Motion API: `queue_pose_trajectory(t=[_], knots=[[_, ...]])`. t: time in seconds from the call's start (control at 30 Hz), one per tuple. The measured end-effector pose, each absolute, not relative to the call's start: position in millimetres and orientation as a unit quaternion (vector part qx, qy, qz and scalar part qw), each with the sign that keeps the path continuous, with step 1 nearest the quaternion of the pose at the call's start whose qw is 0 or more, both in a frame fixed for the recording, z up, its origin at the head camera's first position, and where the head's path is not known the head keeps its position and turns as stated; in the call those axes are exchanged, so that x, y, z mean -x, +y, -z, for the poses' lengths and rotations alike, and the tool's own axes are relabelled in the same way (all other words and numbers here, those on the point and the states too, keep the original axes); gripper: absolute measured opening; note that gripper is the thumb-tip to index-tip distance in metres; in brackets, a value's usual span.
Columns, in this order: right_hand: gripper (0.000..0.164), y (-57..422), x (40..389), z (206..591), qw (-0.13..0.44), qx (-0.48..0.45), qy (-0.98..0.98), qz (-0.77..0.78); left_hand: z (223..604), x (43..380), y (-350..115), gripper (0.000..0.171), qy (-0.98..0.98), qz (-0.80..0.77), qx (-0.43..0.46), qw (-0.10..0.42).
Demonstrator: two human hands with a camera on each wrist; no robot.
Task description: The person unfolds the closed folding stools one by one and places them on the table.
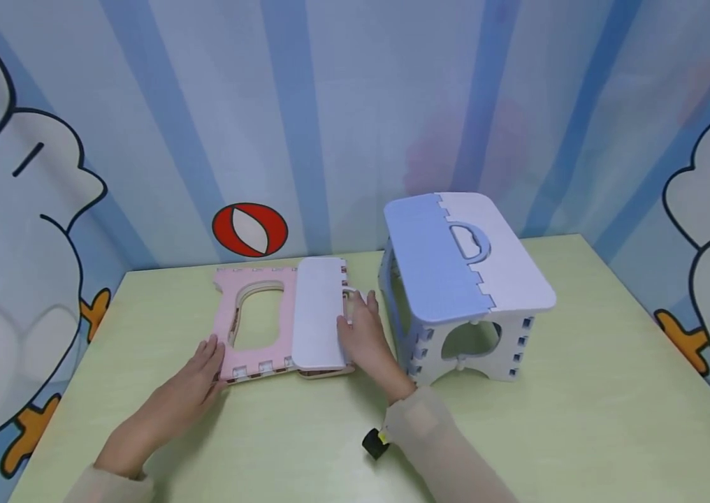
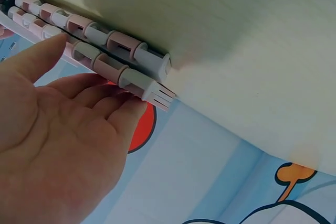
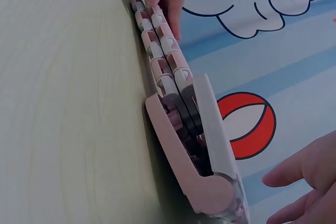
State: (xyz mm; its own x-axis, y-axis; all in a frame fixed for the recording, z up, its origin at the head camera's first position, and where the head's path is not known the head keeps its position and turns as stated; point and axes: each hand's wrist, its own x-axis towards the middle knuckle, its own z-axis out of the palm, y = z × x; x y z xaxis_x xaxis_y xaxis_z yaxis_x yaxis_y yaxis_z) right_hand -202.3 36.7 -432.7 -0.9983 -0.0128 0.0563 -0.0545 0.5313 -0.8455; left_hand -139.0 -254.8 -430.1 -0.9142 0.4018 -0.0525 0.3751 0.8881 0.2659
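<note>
A pink and white folding stool (image 1: pixel 319 314) lies folded flat on the table, its white panel on the right and pink legs with an oval opening on the left. My left hand (image 1: pixel 188 384) rests at its lower left corner with the fingers fairly straight. In the left wrist view, that hand's thumb (image 2: pixel 50 56) lies along the hinged edge. My right hand (image 1: pixel 364 332) is beside the white panel, next to the small handle (image 1: pixel 349 290). The right wrist view shows its fingers (image 3: pixel 286 174) spread beside the stool, with a gap between.
A blue and white folding stool (image 1: pixel 439 265) stands unfolded to the right, close to my right forearm. A black wrist device (image 1: pixel 375 443) hangs by the right sleeve. Behind the pale green table (image 1: pixel 279 447) is a striped blue backdrop (image 1: pixel 355 140) with cartoon drawings.
</note>
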Motion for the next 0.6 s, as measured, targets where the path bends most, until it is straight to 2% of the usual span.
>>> queue_pose_trajectory(t=[0.27,0.6], knots=[[0.067,37.0,208.6,440.8,-0.002,0.057,-0.819,-0.570,431.1,135.5,-258.0,0.069,0.969,-0.133,-0.197,0.070],[0.072,37.9,215.5,446.0,0.009,0.129,-0.663,-0.737,431.3,134.7,-258.1,0.070,0.967,-0.143,-0.196,0.073]])
